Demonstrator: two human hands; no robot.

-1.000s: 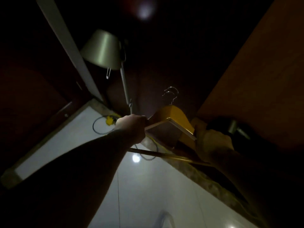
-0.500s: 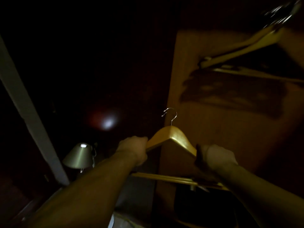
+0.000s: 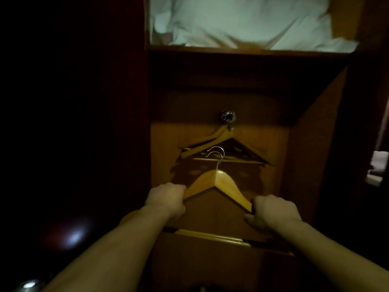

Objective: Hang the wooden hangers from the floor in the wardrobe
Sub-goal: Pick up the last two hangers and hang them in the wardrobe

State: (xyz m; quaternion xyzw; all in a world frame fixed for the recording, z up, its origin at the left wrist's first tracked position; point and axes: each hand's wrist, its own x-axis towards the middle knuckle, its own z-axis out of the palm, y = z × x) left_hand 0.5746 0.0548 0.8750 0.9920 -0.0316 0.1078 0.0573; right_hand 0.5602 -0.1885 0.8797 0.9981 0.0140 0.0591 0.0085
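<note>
**Head view: hangers held up before a dim wardrobe**

The wooden hangers (image 3: 217, 184), two hooks showing, are raised upright in front of the wardrobe (image 3: 315, 165). The left hand (image 3: 167, 198) is clenched round one shoulder, the right hand (image 3: 273, 211) round the other; the lower bar is partly hidden behind the wrists. Beyond, another hanger (image 3: 207, 142) hangs from a metal rail fitting (image 3: 228, 118), murky in shadow. White bedding (image 3: 242, 20) fills the shelf above, cut off at the top.

Held hangers (image 3: 217, 182) now raised before the wardrobe's hung hanger (image 3: 207, 142).
</note>
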